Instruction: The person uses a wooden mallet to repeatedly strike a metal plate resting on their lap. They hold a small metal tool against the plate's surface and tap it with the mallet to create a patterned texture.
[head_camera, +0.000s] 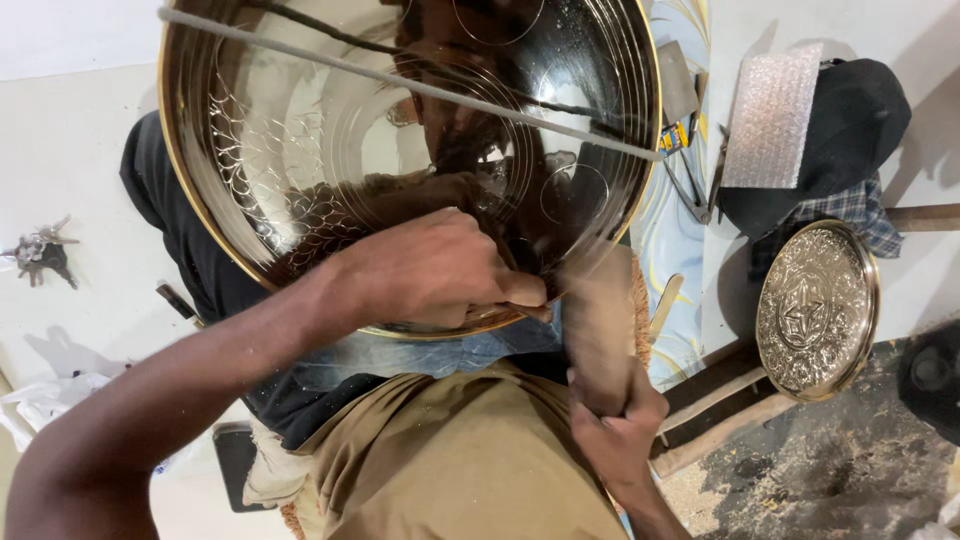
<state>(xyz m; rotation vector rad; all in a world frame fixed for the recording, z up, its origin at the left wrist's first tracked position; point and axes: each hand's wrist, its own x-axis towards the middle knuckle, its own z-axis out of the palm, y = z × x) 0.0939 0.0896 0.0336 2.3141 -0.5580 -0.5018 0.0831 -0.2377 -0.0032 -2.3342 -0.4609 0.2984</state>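
Brass engraved tray (300, 130), large, round and polished, fills upper centre of frame. Left hand (440, 270) rests on its lower rim, fingers pinched on a small tool. Right hand (615, 420), just below the rim, is clenched around a blurred mallet (598, 320).

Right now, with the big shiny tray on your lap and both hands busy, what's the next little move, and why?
Probably another light tap. The left hand is pressed on the tray near its lower rim, seemingly pinning a small tool there, though that tool is hidden. The right hand grips a blurred mallet just beside it. The engraved pattern covers only part of the tray.
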